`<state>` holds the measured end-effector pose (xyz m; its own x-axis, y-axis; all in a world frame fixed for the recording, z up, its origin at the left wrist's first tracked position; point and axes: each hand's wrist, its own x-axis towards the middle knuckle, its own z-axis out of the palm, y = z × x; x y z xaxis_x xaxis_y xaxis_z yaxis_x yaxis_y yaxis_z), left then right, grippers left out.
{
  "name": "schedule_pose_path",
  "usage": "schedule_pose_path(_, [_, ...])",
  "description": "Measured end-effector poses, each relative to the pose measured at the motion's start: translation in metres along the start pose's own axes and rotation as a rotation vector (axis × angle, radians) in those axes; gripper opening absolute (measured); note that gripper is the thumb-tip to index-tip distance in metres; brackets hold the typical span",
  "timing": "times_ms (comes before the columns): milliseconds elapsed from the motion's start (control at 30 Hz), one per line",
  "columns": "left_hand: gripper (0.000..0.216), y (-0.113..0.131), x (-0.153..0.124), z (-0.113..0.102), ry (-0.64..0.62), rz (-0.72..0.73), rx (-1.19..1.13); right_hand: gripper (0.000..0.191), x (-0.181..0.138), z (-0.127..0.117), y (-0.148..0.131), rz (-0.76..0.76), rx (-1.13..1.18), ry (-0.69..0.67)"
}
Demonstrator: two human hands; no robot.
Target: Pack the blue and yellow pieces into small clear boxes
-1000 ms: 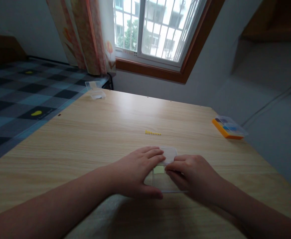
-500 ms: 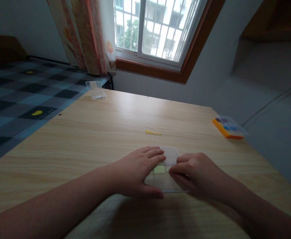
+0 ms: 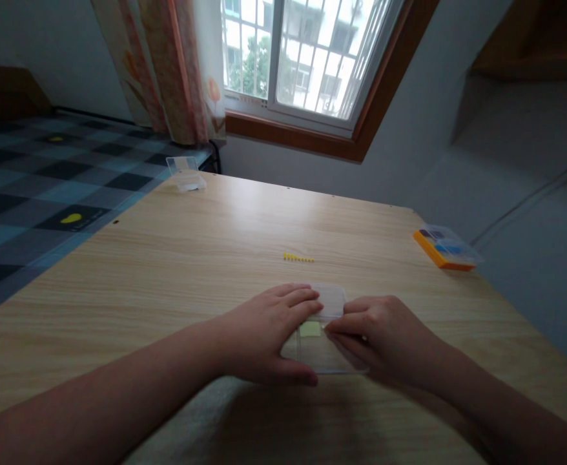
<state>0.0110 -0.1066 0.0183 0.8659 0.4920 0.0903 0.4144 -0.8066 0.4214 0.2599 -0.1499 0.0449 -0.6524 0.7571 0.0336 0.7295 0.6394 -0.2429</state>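
A clear plastic box (image 3: 332, 355) with its lid (image 3: 332, 302) folded back lies flat on the table in front of me. My left hand (image 3: 274, 336) rests across its left side, fingers stretched over the lid and thumb spread out along the near edge. Inside shows a pale yellow-green paper piece (image 3: 310, 329). Just right of that paper, the fingertips of my right hand (image 3: 380, 329) are pinched together over the box. Whatever they hold is too small or hidden to make out. Beyond the box, several tiny yellow pieces (image 3: 298, 258) form a row, tallest at the left.
At the far left corner of the wooden table (image 3: 143, 278) stands another clear box (image 3: 189, 181), its lid raised. An orange case (image 3: 443, 255) with a transparent cover sits at the right edge. A checked bed (image 3: 51, 194) lies to the left, a window (image 3: 312, 64) behind.
The fingertips of my right hand have shifted slightly left, closer to the yellow-green paper. My left hand and the row of yellow pieces look the same.
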Motion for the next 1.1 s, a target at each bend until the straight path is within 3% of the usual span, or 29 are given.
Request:
schedule_pose_path(867, [0.091, 0.001, 0.0, 0.0, -0.002, 0.0, 0.015, 0.019, 0.002, 0.005, -0.001, 0.016, -0.008, 0.003])
schedule_pose_path(1100, [0.092, 0.0, 0.0, 0.001, 0.016, 0.007, -0.017, 0.026, 0.002, 0.005, -0.009, 0.06, -0.038, 0.005])
